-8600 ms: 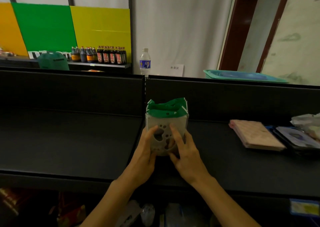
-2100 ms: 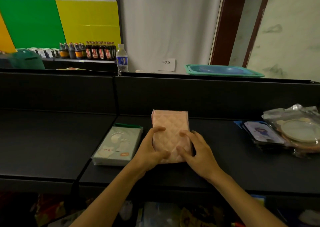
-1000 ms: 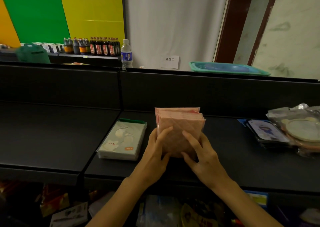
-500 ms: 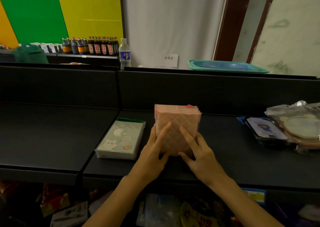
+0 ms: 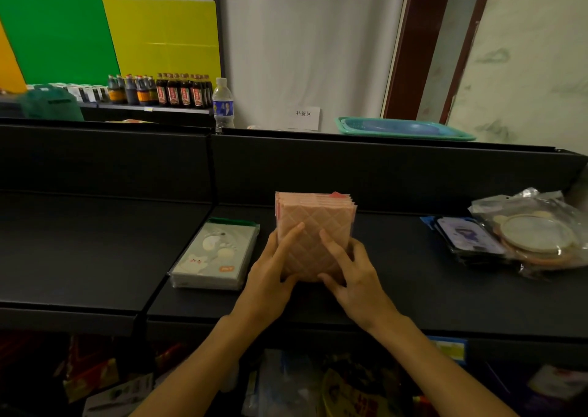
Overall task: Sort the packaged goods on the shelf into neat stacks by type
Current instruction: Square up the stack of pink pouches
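Hands (image 5: 318, 276) around upright pink quilted packs (image 5: 315, 225)

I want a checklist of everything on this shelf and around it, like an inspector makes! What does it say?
Surface: black shelf, dark and flat, in two sections side by side.
Job's things: pink quilted packs stood on edge as one bundle; green-edged pack stack lying flat to their left, apart from them.
Clutter: dark card packs and clear bags with round hoops piled loosely at the right.
Grippers: left hand and right hand grip the pink bundle from either side.
Cables: nothing seen.
Surroundings: water bottle, sauce bottles, teal tray, paper sign behind the shelf; more goods below, too dim to tell.
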A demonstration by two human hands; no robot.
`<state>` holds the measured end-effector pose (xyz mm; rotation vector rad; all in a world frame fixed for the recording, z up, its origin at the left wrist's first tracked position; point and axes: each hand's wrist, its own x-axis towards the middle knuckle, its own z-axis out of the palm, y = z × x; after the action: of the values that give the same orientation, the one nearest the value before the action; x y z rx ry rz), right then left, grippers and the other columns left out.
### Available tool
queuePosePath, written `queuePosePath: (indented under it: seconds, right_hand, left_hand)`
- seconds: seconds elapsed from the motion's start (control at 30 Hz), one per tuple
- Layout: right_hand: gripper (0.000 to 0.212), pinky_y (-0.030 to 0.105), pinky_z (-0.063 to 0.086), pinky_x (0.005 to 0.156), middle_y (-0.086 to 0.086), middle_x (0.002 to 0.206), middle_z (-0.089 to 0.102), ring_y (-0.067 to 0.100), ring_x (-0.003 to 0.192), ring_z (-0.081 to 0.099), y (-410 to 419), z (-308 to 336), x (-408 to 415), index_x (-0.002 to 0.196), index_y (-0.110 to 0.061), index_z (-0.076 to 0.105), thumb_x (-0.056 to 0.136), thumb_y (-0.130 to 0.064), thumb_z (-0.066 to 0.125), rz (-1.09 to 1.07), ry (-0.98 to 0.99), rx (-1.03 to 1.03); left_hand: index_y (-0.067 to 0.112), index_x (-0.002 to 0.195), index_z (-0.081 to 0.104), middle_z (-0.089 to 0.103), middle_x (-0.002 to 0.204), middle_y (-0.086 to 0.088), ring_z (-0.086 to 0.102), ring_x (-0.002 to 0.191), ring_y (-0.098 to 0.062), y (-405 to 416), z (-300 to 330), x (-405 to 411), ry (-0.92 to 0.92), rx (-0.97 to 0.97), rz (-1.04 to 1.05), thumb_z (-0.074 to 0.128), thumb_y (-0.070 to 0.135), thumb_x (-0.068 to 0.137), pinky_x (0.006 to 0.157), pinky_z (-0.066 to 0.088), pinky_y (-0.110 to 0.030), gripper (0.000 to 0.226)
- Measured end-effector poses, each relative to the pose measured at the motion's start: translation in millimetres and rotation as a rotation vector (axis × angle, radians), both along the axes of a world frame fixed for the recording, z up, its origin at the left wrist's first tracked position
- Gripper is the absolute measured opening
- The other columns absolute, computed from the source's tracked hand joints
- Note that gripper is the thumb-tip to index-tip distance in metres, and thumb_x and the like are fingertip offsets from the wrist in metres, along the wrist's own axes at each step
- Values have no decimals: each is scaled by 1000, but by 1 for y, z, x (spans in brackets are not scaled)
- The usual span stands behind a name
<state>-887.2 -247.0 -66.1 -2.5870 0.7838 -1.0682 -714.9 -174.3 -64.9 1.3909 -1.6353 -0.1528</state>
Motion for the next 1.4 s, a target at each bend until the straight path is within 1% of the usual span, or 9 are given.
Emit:
queuePosePath:
  seconds: [0.17,0.37,0.43,0.5,0.63,0.77,1.0,1.2,1.4]
  right_hand:
    - [85,14,36,94,2,134,30,4,119,35,2,18,3,141,-50,15,85,-16,68,11,-29,102]
    - [85,24,49,87,3,125,46,15,111,51,1,60,6,145,-43,21,80,-24,72,-9,105,389]
    - [88,32,48,94,4,136,44,19,118,50,-2,70,8,147,-39,22,77,-27,74,-13,194,477]
    - [91,30,46,91,3,142,39,19,119,47,-3,78,10,147,-36,21,75,-25,76,-23,282,572]
    - [93,29,41,88,2,145,35,23,124,42,-3,80,16,148,-32,20,74,-18,76,-48,388,673]
    - [90,35,44,87,1,148,30,27,128,39,-6,81,21,147,-33,22,76,-15,74,-99,408,783]
    - [93,45,48,95,5,144,32,29,126,39,-12,76,27,146,-33,24,72,-13,76,-138,347,803]
    - [92,46,46,96,5,142,35,29,125,41,-13,72,33,145,-30,28,70,-15,79,-191,316,796]
    - [90,44,46,97,7,144,34,30,125,41,-9,74,38,146,-30,27,72,-17,78,-263,353,788]
  left_hand:
    - [58,137,13,25,146,9,40,119,5,3,18,1,31,35,9,62,4,86,82,41,1,89]
    - [44,145,12,47,131,-6,54,107,-18,2,59,12,-8,345,32,72,11,78,80,50,-24,95]
    - [42,145,15,41,138,-6,49,115,-22,2,66,16,41,480,25,77,12,71,87,49,-32,101]
    - [40,146,17,31,147,-4,40,127,-25,2,69,16,103,598,8,79,11,68,98,45,-40,104]
    - [38,148,17,25,151,-1,34,133,-26,0,69,15,85,729,10,78,11,72,98,44,-38,101]
    - [41,146,18,23,152,-3,33,134,-29,-6,66,19,107,836,7,77,14,74,104,41,-49,96]
    - [40,145,20,26,150,-7,40,127,-30,-11,65,21,131,872,54,74,14,76,96,48,-45,91]
    - [34,147,19,27,150,-7,38,130,-29,-12,64,17,44,824,116,72,17,80,95,44,-38,87]
    - [26,147,21,28,150,-8,35,132,-29,-6,69,11,-75,791,125,68,20,84,103,38,-39,79]
